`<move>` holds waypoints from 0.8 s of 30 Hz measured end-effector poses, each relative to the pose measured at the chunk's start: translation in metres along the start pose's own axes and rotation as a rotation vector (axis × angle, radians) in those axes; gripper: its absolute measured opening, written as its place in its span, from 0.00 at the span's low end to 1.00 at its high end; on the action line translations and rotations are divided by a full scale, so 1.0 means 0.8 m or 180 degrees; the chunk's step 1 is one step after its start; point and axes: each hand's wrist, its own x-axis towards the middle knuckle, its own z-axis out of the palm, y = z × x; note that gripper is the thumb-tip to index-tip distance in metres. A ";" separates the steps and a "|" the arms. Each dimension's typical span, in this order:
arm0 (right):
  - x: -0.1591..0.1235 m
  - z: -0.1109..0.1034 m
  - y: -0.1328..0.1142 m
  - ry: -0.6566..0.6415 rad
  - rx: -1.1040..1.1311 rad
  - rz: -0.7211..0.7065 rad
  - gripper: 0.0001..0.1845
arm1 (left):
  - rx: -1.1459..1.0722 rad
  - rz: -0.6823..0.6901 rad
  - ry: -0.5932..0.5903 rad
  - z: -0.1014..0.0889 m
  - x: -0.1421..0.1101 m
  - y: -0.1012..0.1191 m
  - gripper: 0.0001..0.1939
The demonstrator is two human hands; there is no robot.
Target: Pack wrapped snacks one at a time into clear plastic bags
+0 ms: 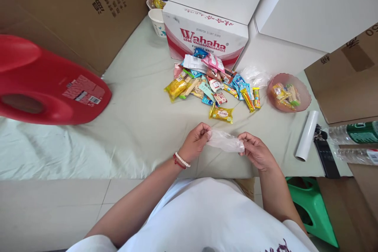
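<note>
A clear plastic bag is stretched between my two hands above the cloth-covered table. My left hand, with beaded bracelets at the wrist, pinches the bag's left end. At the other end, the fingers of my right hand are closed on the plastic. Just beyond the bag lies a yellow wrapped snack, nearest to my hands. Behind it spreads a heap of small packaged snacks in many colours. More thin clear plastic lies crumpled to the right of the heap.
A pink bowl with snacks stands at right, near a white roll, a black phone-like object and plastic bottles. A Wahaha carton and paper cup stand behind. A red jug is at left.
</note>
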 end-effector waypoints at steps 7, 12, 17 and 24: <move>0.010 0.001 -0.018 0.1001 -0.1988 -0.1508 0.13 | 0.0086 -0.0061 -0.0012 -0.004 -0.003 0.000 0.23; 0.008 0.040 -0.015 0.0093 -0.3222 -0.2666 0.21 | 0.0016 0.0013 0.0075 0.002 -0.001 0.000 0.21; 0.011 0.043 0.018 0.0609 -0.3653 -0.2940 0.15 | -0.0224 -0.0130 0.0510 -0.011 0.001 -0.006 0.20; -0.026 0.027 0.063 0.0457 -0.3823 -0.3017 0.19 | -0.1177 -0.0597 0.0904 -0.021 -0.001 -0.016 0.23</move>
